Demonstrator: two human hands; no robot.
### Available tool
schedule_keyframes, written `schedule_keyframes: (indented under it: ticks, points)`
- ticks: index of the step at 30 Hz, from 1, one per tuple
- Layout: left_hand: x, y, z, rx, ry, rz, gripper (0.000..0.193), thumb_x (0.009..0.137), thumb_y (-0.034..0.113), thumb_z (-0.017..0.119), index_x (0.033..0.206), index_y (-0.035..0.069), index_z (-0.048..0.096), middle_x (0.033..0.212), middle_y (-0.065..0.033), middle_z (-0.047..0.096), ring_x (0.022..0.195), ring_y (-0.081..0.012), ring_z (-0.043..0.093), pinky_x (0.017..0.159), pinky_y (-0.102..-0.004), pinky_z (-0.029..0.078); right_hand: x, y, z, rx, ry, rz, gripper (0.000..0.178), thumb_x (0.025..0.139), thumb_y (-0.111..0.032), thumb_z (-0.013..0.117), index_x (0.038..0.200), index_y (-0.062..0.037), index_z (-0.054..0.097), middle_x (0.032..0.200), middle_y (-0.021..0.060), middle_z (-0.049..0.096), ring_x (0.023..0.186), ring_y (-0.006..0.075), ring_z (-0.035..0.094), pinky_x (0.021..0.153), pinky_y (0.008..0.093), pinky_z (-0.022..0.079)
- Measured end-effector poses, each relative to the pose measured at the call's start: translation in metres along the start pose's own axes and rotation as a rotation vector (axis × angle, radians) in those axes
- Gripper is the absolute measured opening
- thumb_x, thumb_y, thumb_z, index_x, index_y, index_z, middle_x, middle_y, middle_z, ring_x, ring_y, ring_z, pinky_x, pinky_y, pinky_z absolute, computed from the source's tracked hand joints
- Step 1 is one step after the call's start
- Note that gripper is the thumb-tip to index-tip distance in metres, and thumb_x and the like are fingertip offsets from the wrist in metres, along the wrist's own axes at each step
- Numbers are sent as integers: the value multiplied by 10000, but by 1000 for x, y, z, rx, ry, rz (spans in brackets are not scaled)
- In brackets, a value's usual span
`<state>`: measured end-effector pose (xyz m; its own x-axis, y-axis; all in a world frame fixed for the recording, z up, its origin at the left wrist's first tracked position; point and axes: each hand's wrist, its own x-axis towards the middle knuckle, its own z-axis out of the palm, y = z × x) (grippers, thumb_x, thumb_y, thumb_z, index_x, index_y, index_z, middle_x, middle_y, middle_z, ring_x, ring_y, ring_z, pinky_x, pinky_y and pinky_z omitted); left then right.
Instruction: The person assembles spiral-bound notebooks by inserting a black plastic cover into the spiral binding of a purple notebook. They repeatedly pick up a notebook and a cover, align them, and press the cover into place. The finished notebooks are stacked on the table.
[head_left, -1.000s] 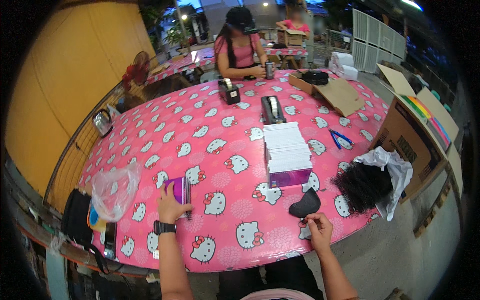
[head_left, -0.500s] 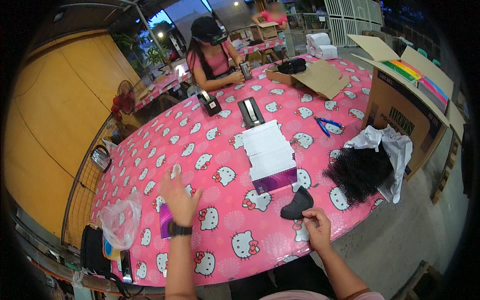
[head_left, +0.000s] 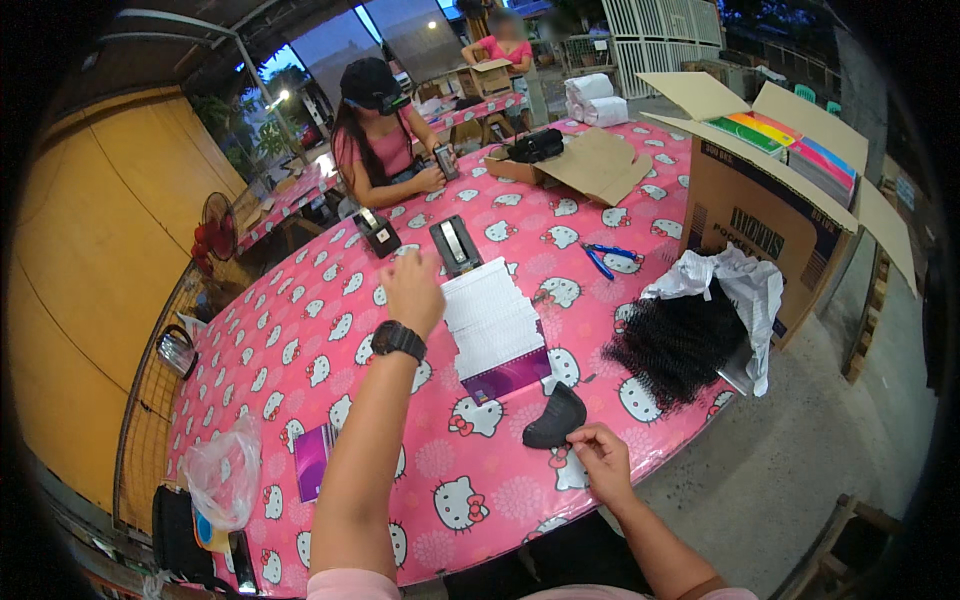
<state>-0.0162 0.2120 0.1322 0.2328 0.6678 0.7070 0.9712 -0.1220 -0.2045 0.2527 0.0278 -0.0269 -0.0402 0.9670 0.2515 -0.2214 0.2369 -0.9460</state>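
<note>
Notebooks [head_left: 495,328] with purple covers stand packed in a row at the middle of the desk [head_left: 250,385], white page edges up and uneven, a purple cover facing near. The left hand [head_left: 412,290] is at the row's far left; its fingers are blurred, so I cannot tell whether they are apart or together, or touch the pages. Such a row, I judge, wants a light touch: fingers square to the page edges, and no sideways push that could topple it.

The right hand [head_left: 603,455] has its thumb and index finger clamped on the edge of a black curved pad [head_left: 554,418], right of the row's near end; a low, steady wrist should keep that pinch secure.

1 black tape dispenser [head_left: 457,248] sits just beyond the row, close enough to snag the left hand. Farther right are blue pliers [head_left: 603,260] and a heap of black spiral bindings [head_left: 675,348], likely to tangle if brushed. 1 purple notebook [head_left: 311,462] lies left of the left forearm.
</note>
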Motion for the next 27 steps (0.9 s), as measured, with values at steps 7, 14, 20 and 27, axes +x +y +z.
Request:
schedule_keyframes:
  ticks: [7, 14, 20, 27]
  points:
    - [-67, 74, -30, -623, -150, 267, 182, 746, 167, 676, 905, 87, 637, 871, -80, 571, 879, -270, 540, 771, -380, 416, 0, 1, -1, 45, -10, 60, 97, 845, 35, 543, 922, 19, 600, 850, 66, 594, 760, 122, 615, 696, 246, 470]
    - [-102, 74, -1, -500, -95, 186, 187, 753, 164, 674, 913, 73, 642, 813, -59, 584, 797, -243, 560, 685, -365, 454, 0, 6, 4, -33, -30, 68, 102, 840, 42, 532, 908, 18, 604, 837, 67, 587, 742, 130, 621, 676, 250, 476]
    - [-103, 73, -28, -535, -136, 82, 115, 755, 127, 666, 851, 71, 637, 797, -77, 578, 768, -262, 574, 647, -368, 466, 2, 14, 2, -251, -86, -52, 107, 806, -4, 567, 895, 7, 626, 834, 92, 601, 764, 163, 594, 666, 266, 473]
    - [-151, 55, -108, -696, -307, -119, 153, 739, 126, 692, 862, 46, 649, 770, -101, 571, 746, -285, 574, 646, -376, 453, -4, -15, 19, -416, -169, -109, 188, 790, -57, 617, 974, -13, 620, 900, 99, 611, 779, 223, 589, 711, 322, 482]
